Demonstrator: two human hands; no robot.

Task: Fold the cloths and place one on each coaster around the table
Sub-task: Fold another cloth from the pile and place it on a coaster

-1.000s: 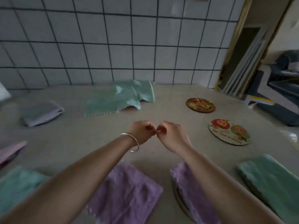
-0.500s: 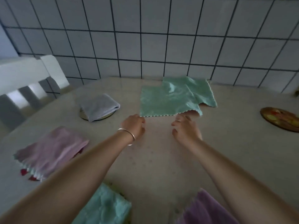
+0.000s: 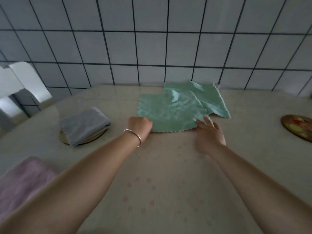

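Left hand (image 3: 139, 125) grips the green cloth (image 3: 172, 114) by its near-left corner, fingertips hidden; right hand (image 3: 210, 135) rests wide on its near-right corner, blurred.

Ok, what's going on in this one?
A person is reaching for the green cloth spread unfolded near the tiled wall. The left hand grips its near left corner; the right hand lies with straight fingers on the near right corner. A grey folded cloth already sits on a coaster; the coaster at the right edge is bare.
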